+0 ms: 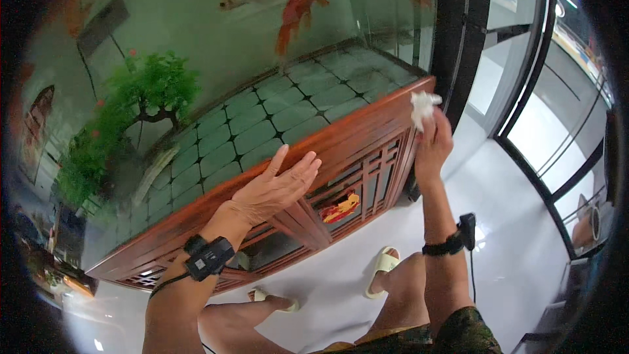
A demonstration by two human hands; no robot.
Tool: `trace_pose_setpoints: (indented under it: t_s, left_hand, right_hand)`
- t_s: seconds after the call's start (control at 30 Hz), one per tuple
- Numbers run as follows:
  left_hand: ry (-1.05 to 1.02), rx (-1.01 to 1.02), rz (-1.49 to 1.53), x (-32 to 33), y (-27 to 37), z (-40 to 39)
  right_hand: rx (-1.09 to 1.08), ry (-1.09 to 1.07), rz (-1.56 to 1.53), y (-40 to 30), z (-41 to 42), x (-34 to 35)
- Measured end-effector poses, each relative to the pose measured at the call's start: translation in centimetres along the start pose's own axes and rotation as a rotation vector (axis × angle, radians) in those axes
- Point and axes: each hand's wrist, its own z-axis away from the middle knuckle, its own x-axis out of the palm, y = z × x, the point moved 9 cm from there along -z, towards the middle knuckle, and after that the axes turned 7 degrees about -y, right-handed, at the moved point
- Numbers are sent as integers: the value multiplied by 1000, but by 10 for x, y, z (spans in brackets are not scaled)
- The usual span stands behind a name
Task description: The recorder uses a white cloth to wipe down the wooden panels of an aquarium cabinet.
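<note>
A crumpled white tissue or cloth is pinched in my right hand, at the right end of the wooden rim of an aquarium cabinet. My left hand holds nothing; its fingers are spread over the front edge of the cabinet, the thumb towards the glass. Behind the rim stands a large fish tank with a red fish and a dark grid pattern at its bottom. Each wrist wears a black strapped device.
A bonsai-like green plant shows at the left of the tank. Lattice doors front the cabinet. My slippered feet rest on the glossy white floor. Black-framed glass panels stand at the right.
</note>
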Motion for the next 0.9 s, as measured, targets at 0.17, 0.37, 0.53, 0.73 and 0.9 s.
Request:
trace_pose_setpoints:
  t_s: [0.17,0.37,0.53,0.73,0.9]
  left_hand:
    - [72,8,10,-9,0,0]
    - [78,-32,-19,-5,1,2]
    - [101,-43,1,-3,-2,5]
    - [-115,62,96,30,10,1]
    - [116,-67,197,-5,2,19]
  right_hand:
    - [-167,-50,374,-47,-69,35]
    - [-239,-74,428,-85,-17,75]
    - [-326,-216,508,-157,35,108]
    - [-628,-489,294,-226,72,128]
    - [-657,-465,585,-211,40,130]
